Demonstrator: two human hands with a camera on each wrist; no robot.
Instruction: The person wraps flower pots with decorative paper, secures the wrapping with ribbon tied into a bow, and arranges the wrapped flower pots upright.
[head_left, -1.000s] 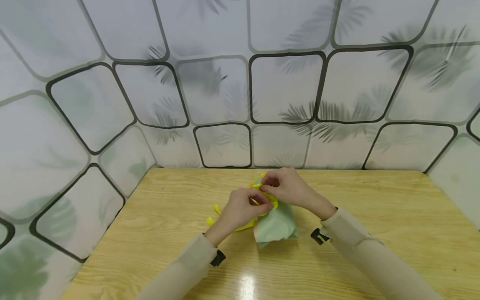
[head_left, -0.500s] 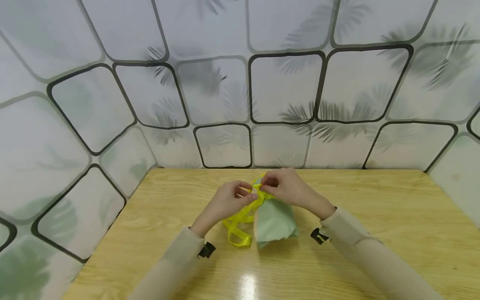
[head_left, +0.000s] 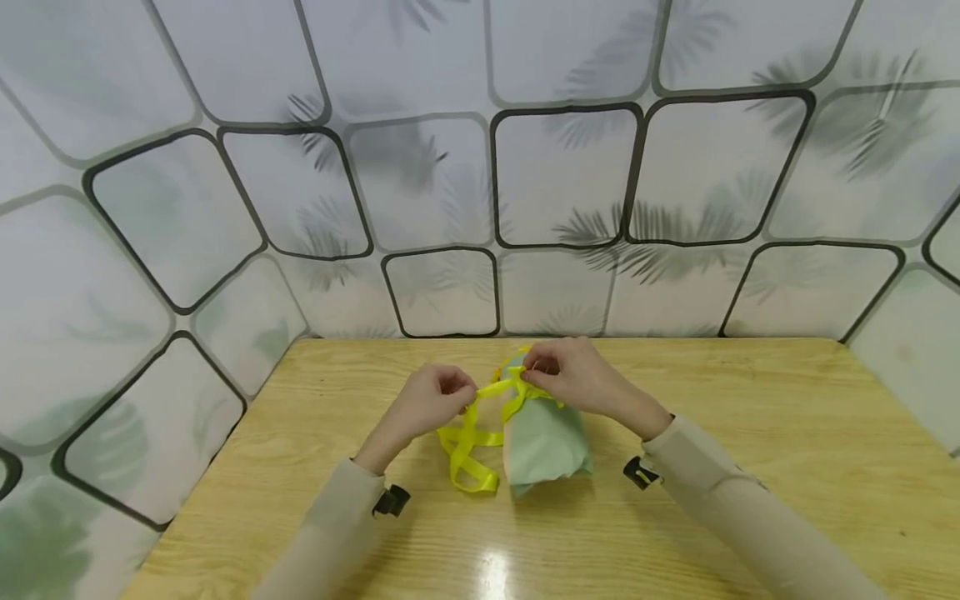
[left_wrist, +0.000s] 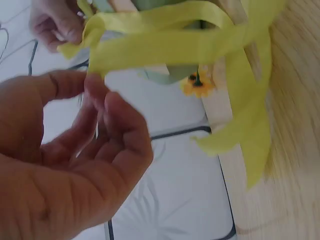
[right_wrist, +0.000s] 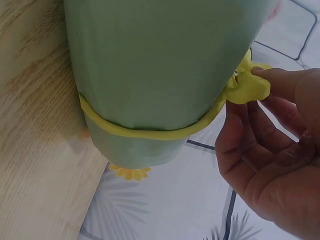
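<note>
A bundle in pale green wrapping paper (head_left: 551, 446) lies at the middle of the table, with orange-yellow flowers (left_wrist: 198, 86) showing at one end in the left wrist view. Yellow ribbon (right_wrist: 150, 134) circles the paper and is gathered into a loop or knot at its side. My right hand (head_left: 573, 377) pinches that gathered ribbon between thumb and fingers, close against the bundle. To the left, my left hand (head_left: 431, 402) pinches a strand of the same ribbon, drawn out between the two hands. Loose ribbon tails hang and curl onto the table below the left hand.
The wooden table (head_left: 712, 467) meets a patterned wall covering (head_left: 570, 175) along its back edge, and more of it rises at the left and right. Dark clips (head_left: 641, 472) sit at both sleeve cuffs.
My left hand has moved left, away from the bundle, let go of one part and drawn a ribbon strand out with it. Ribbon tails now curl lower on the table. The right hand has stayed.
</note>
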